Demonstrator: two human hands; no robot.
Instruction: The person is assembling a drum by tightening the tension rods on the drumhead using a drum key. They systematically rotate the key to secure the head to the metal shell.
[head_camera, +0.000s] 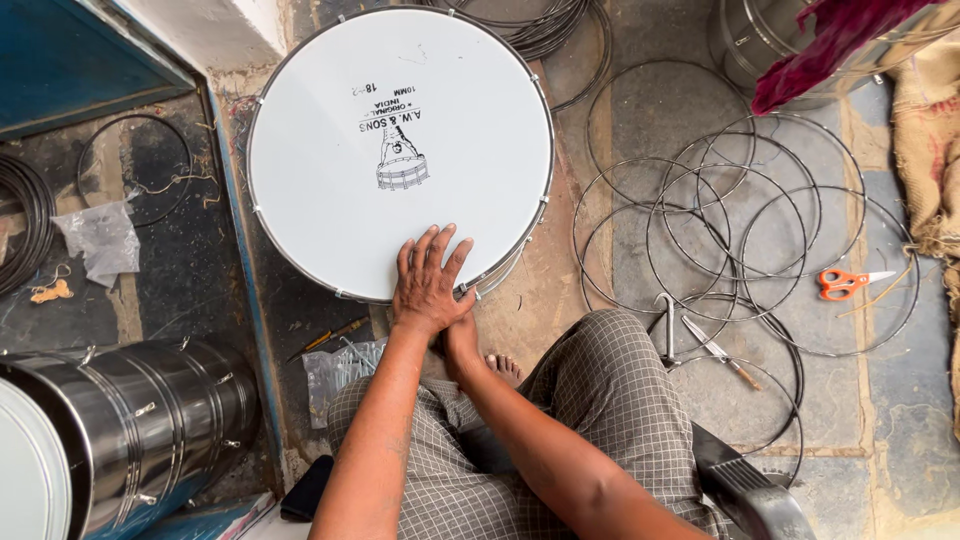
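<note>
At the centre of the frame my left hand (430, 280) lies flat, fingers spread, on the near edge of the white drum head (400, 150), while my right hand (461, 333), mostly hidden beneath it, grips unseen.

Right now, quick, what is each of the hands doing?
Left hand: open, flat on the white drumhead near its edge, holding nothing.
Right hand: mostly hidden beneath the left hand at the drum's rim; open or closed cannot be told.

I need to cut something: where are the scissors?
Head view, right side: the orange-handled scissors lie on the floor among the wire rings, right of the drum.
</note>
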